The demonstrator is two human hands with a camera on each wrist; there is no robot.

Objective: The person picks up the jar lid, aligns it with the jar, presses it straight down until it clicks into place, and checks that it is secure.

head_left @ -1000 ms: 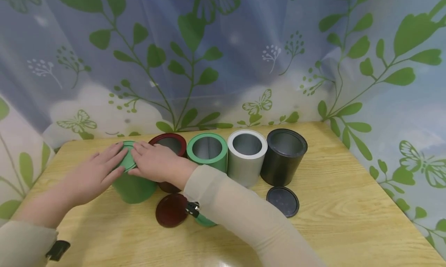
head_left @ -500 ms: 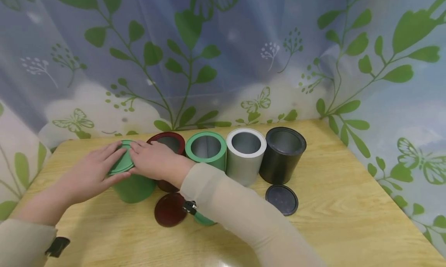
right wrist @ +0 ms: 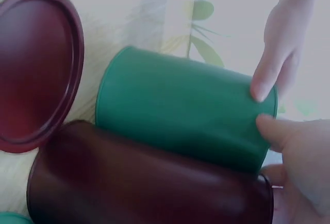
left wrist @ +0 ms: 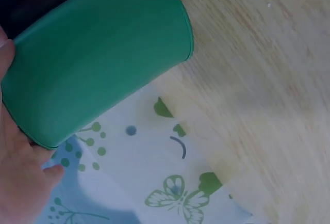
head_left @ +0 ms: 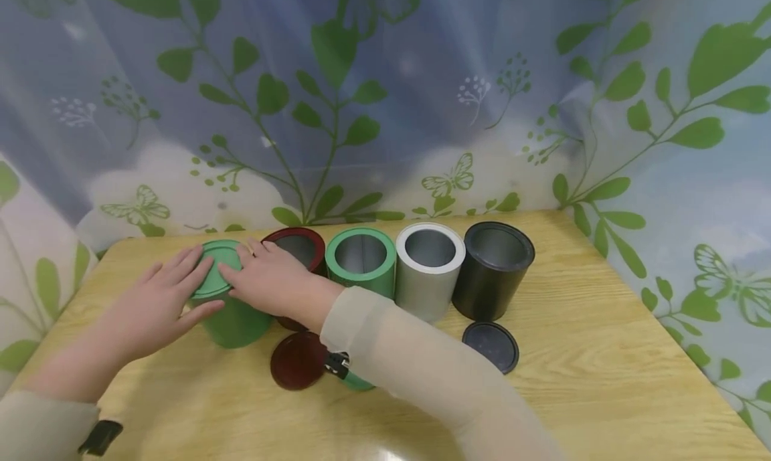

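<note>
The left hand (head_left: 150, 307) and right hand (head_left: 274, 277) rest on opposite edges of a green lid (head_left: 221, 257), which lies on top of the leftmost green can (head_left: 235, 326). The left fingers are extended and spread; the right fingers are also extended, curled round nothing. That can stands upright on the wooden surface (head_left: 590, 374), just beside a dark red can (right wrist: 149, 182). Rightward in a row stand a lighter green can (head_left: 376, 286), a white can (head_left: 424, 294) and a black can (head_left: 484, 290), all uncovered. In front lie a red lid (head_left: 297, 360) and a black lid (head_left: 490, 347).
</note>
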